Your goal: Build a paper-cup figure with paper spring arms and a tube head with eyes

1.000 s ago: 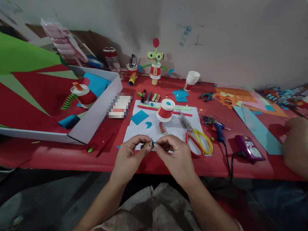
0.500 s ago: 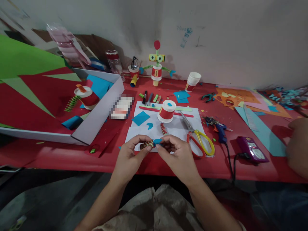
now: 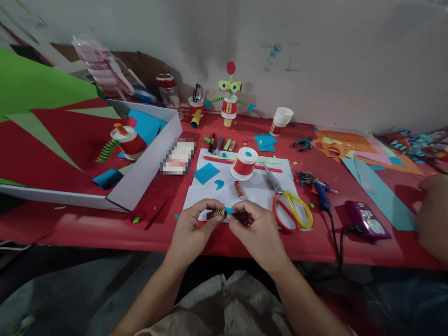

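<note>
My left hand (image 3: 196, 228) pinches a folded paper spring (image 3: 217, 213) at the front edge of the white paper (image 3: 192, 198). A small blue paper piece (image 3: 229, 211) touches the spring's right end, and my right hand (image 3: 257, 228) is closed on it. The fingers partly cover both pieces. Beyond my hands, a red-and-white paper cup (image 3: 244, 164) stands upside down on the paper with a blue scrap on top. A second folded paper spring (image 3: 240, 189) lies before it. A blue cut-out claw (image 3: 219, 185) and a blue paper square (image 3: 206, 173) lie to the left.
Scissors (image 3: 280, 196) lie right of my hands, then a glue gun (image 3: 320, 189) with its cord and a purple box (image 3: 367, 220). A white box (image 3: 140, 172) stands left. A paper-cup robot (image 3: 229, 107) stands by the wall. Another person's arm (image 3: 434, 219) is at right.
The blue piece has been turned and drawn lower between my fingers, and less of it shows now. The view has shifted slightly. Both hands keep their pinch.
</note>
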The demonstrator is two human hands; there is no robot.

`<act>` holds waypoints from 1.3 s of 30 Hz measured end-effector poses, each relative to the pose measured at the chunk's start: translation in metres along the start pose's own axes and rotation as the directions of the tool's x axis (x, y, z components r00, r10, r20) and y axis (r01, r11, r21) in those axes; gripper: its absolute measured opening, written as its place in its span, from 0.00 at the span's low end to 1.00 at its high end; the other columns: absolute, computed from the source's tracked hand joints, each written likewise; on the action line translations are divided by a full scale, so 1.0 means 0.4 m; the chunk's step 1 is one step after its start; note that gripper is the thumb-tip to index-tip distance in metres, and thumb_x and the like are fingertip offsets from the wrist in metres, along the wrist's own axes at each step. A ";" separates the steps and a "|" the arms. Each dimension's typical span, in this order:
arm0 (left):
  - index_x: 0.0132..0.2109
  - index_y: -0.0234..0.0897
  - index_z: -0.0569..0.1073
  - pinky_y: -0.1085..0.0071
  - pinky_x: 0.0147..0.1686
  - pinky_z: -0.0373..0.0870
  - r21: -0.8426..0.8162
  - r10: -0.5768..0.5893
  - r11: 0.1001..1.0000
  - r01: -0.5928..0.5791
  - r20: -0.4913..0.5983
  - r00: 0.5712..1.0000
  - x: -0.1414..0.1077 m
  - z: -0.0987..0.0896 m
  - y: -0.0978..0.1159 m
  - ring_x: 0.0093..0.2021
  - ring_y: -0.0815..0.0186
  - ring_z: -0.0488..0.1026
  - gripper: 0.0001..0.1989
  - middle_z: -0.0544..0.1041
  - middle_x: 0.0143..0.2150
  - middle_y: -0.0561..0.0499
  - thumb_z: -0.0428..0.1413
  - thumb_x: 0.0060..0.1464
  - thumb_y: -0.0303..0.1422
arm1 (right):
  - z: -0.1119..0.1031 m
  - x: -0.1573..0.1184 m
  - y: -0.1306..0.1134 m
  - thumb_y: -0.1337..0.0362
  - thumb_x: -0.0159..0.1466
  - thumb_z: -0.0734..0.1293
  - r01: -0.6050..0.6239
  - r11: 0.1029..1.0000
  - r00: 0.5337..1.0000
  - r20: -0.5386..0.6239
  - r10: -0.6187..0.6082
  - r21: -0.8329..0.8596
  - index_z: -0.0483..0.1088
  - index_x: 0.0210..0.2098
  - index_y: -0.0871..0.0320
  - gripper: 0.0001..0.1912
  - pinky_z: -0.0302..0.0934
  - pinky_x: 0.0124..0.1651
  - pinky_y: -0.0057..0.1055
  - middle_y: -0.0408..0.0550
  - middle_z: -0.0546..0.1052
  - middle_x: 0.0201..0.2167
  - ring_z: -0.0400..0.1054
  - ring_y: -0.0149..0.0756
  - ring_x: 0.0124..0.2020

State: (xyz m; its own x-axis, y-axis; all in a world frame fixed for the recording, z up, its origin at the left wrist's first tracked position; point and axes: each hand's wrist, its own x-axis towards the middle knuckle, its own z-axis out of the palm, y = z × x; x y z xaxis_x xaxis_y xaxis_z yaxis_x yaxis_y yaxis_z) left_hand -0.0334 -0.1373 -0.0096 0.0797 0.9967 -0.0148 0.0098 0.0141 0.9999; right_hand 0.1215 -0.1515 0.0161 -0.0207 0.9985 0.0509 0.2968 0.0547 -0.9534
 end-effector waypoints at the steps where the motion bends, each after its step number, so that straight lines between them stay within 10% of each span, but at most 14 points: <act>1: 0.37 0.39 0.78 0.71 0.41 0.67 -0.007 -0.002 1.000 0.002 0.004 1.000 0.002 -0.002 -0.001 0.38 0.65 0.73 0.05 0.79 0.34 0.52 0.62 0.50 0.31 | -0.006 -0.001 0.001 0.66 0.59 0.67 -0.010 1.000 1.000 0.005 0.010 0.020 0.72 0.33 0.57 0.02 0.64 0.33 0.27 0.42 0.76 0.28 0.70 0.31 0.28; 6: 0.38 0.39 0.79 0.70 0.43 0.68 -0.042 -0.012 0.999 0.009 -0.059 0.998 0.013 -0.014 -0.017 0.41 0.63 0.74 0.08 0.80 0.37 0.51 0.64 0.49 0.35 | -0.047 -0.018 0.032 0.63 0.61 0.67 -0.001 0.997 0.998 -0.066 0.005 0.071 0.70 0.46 0.56 0.13 0.66 0.35 0.27 0.46 0.75 0.38 0.70 0.30 0.31; 15: 0.39 0.40 0.81 0.66 0.42 0.69 0.101 0.029 0.995 -0.018 -0.107 0.994 0.028 -0.026 -0.018 0.38 0.61 0.75 0.10 0.82 0.37 0.49 0.63 0.49 0.38 | -0.065 -0.062 0.123 0.65 0.65 0.64 0.029 0.979 0.993 -0.104 -0.051 -0.200 0.74 0.39 0.56 0.07 0.68 0.37 0.31 0.48 0.78 0.33 0.73 0.37 0.34; 29: 0.38 0.43 0.82 0.59 0.48 0.68 0.607 0.290 0.725 -0.325 0.159 0.944 0.131 -0.078 -0.074 0.44 0.53 0.76 0.09 0.84 0.41 0.45 0.56 0.55 0.33 | -0.019 0.095 0.136 0.67 0.62 0.68 0.032 0.722 0.987 -0.093 -0.132 -0.691 0.72 0.46 0.62 0.12 0.63 0.52 0.48 0.59 0.78 0.45 0.68 0.54 0.48; 36: 0.46 0.45 0.82 0.59 0.54 0.68 0.508 0.382 0.804 -0.308 -0.045 0.923 0.085 -0.064 -0.049 0.51 0.53 0.75 0.12 0.82 0.48 0.45 0.59 0.55 0.35 | -0.051 0.064 0.125 0.66 0.60 0.66 0.005 0.907 0.971 -0.214 -0.105 -0.421 0.73 0.41 0.57 0.09 0.64 0.50 0.43 0.52 0.79 0.39 0.70 0.45 0.42; 39: 0.46 0.40 0.81 0.63 0.47 0.73 0.285 0.198 0.945 -0.160 -0.109 0.974 0.048 -0.021 -0.023 0.44 0.57 0.77 0.12 0.82 0.45 0.45 0.60 0.55 0.36 | -0.056 0.028 0.100 0.62 0.58 0.69 -0.014 0.999 0.973 -0.232 0.004 -0.045 0.73 0.41 0.56 0.11 0.66 0.44 0.38 0.49 0.79 0.38 0.70 0.39 0.38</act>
State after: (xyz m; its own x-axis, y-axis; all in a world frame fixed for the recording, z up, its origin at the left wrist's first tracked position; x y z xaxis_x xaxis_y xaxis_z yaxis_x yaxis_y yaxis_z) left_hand -0.0404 -0.1176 -0.0191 -0.0287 0.9825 0.1841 0.2807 -0.1688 0.9448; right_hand 0.1546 -0.1379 -0.0149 0.2027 0.9724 0.1152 0.3400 0.0405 -0.9396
